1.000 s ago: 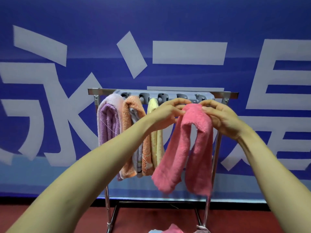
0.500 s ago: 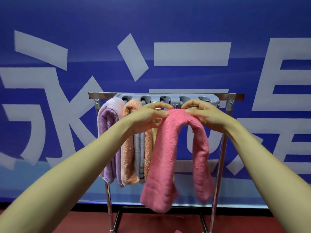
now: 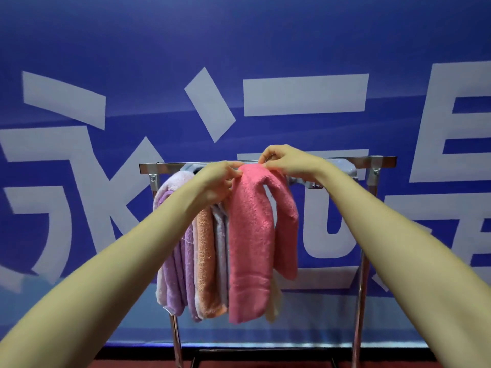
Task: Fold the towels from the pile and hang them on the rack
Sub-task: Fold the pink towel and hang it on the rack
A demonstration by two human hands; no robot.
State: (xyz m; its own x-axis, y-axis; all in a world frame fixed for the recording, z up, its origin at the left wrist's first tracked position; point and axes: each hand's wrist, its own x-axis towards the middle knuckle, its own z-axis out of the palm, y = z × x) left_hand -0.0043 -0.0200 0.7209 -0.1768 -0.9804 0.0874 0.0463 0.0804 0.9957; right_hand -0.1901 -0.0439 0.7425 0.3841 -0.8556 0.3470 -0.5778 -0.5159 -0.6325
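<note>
place: staged indoor hall | evidence: blue banner wall with huge white characters; red floor; metal rack

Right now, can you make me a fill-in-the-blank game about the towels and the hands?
1. The towel that the left hand and the right hand pinch is ____.
2. The leftmost hanging towel on the rack is ____.
3. The wall behind the rack is ____ with white shapes.
Missing words: pink, purple, blue.
</note>
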